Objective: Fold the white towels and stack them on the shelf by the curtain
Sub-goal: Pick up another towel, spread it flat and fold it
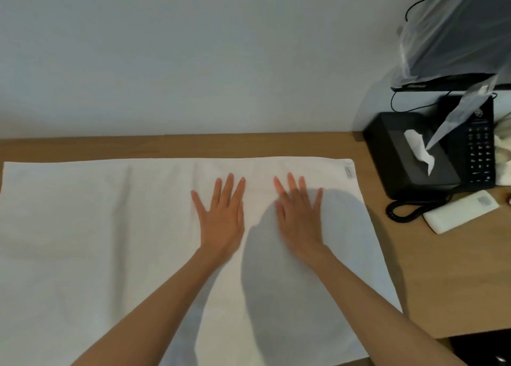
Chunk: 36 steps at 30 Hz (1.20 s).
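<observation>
Both the left hand [222, 216] and right hand [297, 216] lie flat, fingers spread, side by side on the white towel [96, 227] stretched beneath them across the desk [431, 282], apparently smoothing it for folding.

No text legible in this view.
- White rectangular cloth towel [110, 241]: small sewn tag [349, 172] at its far right corner. Print too blurred to read.
- Black flat screen in clear plastic wrap [448, 80]: pale brand mark [416, 86] on the lower bezel. Letters not resolvable.
- Black desk telephone [481, 149]: pale marks on the keys. No digit distinguishable.
- White slim plastic remote [460, 212]: grey patch [484, 200] at one end, unreadable.
</observation>
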Available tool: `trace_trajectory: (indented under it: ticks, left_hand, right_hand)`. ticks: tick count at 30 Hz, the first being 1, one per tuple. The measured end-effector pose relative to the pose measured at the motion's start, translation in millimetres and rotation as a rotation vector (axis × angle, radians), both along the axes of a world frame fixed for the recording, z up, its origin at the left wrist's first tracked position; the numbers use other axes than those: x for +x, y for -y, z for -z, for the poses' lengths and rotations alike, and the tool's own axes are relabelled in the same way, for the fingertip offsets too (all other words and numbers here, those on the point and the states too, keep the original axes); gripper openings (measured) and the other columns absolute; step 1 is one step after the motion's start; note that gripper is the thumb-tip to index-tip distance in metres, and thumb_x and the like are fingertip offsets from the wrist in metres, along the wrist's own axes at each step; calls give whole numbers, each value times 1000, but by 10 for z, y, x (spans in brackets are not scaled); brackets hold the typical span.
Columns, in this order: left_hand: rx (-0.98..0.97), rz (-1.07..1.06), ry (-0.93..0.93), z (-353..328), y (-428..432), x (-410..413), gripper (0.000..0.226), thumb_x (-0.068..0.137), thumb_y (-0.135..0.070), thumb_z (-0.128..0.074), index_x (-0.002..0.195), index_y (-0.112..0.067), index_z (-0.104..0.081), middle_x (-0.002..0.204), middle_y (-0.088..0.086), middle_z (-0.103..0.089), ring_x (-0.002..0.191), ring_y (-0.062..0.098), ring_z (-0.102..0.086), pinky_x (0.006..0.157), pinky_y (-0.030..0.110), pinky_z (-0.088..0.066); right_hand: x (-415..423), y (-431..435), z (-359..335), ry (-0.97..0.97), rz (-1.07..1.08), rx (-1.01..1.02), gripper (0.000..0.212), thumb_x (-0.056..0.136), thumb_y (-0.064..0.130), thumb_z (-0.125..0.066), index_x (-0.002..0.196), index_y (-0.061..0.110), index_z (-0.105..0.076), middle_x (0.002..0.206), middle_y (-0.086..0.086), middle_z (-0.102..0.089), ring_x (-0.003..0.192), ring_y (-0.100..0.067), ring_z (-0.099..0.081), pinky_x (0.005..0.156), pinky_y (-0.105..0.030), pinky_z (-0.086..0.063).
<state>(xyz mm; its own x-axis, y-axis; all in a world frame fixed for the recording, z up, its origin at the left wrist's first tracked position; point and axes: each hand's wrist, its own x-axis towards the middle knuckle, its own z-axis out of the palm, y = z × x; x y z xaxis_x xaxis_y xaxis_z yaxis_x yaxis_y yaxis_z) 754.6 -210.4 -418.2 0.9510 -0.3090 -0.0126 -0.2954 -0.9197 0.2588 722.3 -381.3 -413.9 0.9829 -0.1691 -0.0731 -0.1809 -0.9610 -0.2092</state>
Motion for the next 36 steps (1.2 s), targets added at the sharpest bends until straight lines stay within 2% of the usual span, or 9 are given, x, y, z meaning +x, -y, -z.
trace_trajectory:
  ticks: [4,8,16,20,23,25,29,32,36]
  left_hand:
    - [45,-6,-36,50,212,209,49,100,-41,-9,148,-41,2,159,-11,6,146,16,14,109,60,16]
    - [78,-106,-62,77,197,384,53,95,-54,-10,147,-49,-1,159,-12,6,146,22,13,104,65,17]
    - [131,-149,-76,80,210,630,59,88,-64,-5,145,-50,4,158,-13,14,145,25,16,104,67,15]
    - [123,-166,-141,34,259,694,56,92,-61,-8,146,-48,4,158,-12,16,145,23,18,104,66,18]
    - [29,-171,-97,-36,364,489,53,99,-48,-9,150,-38,1,159,-7,13,145,21,16,107,61,18]
    - [-29,-141,-28,-49,502,154,52,101,-42,-10,151,-34,-2,160,-5,8,146,19,14,112,55,15]
    - [4,-184,-10,59,657,-547,53,99,-42,-4,151,-35,-8,159,-7,-1,147,17,7,116,48,10]
    - [8,-224,18,92,543,-658,51,98,-46,-15,149,-41,-16,159,-9,-8,147,15,-1,117,45,8]
    - [-1,-231,-1,103,470,-639,51,98,-48,-23,148,-43,-15,159,-10,-7,147,14,1,118,44,5]
  right_hand:
    - [220,41,84,-30,-42,16,49,103,37,-20,150,41,-6,161,8,3,147,-17,10,114,-53,12]
    - [313,472,127,-34,68,-49,52,98,53,-15,148,47,-4,160,11,3,147,-19,8,115,-53,11]
    - [462,960,127,-67,201,-67,64,92,63,-7,151,38,1,161,2,8,147,-25,10,116,-52,9]
    - [545,997,-6,-176,186,-39,63,96,60,-15,151,38,4,160,2,11,147,-26,13,113,-57,10]
    - [416,823,-120,-89,108,-73,60,100,48,-22,153,27,-2,161,-1,4,148,-25,7,117,-51,6]
    - [169,522,-118,-29,39,-21,57,102,42,-20,153,24,0,161,0,6,148,-22,9,117,-45,9]
    - [-402,127,54,-91,27,23,55,101,42,-12,151,30,6,160,2,10,147,-20,12,117,-44,10]
    - [-624,364,91,-42,35,10,53,100,48,-11,150,42,1,160,5,7,148,-18,9,119,-41,6]
    - [-801,881,66,1,83,-36,55,98,48,-7,152,37,-4,161,1,0,148,-20,4,121,-41,-2]
